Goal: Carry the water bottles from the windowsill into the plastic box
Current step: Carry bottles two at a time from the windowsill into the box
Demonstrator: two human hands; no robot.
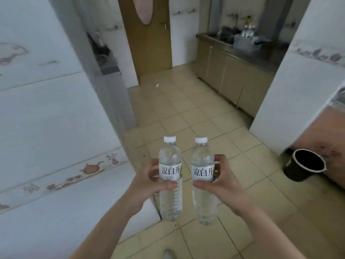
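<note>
I hold two clear water bottles upright in front of me, side by side and a small gap apart, above the tiled floor. Both have white caps and white labels with black characters. My left hand (149, 181) grips the left bottle (170, 159) around its label. My right hand (222, 181) grips the right bottle (202, 161) the same way. A clear plastic box (246, 43) holding several bottles sits on the counter at the far right. The windowsill is out of view.
A white tiled wall (46, 118) runs close on my left. The beige tiled floor (186, 113) leads ahead to a wooden door (147, 43). Cabinets (229, 79) line the right. A white pillar (291, 86) and a black bin (303, 164) stand near right.
</note>
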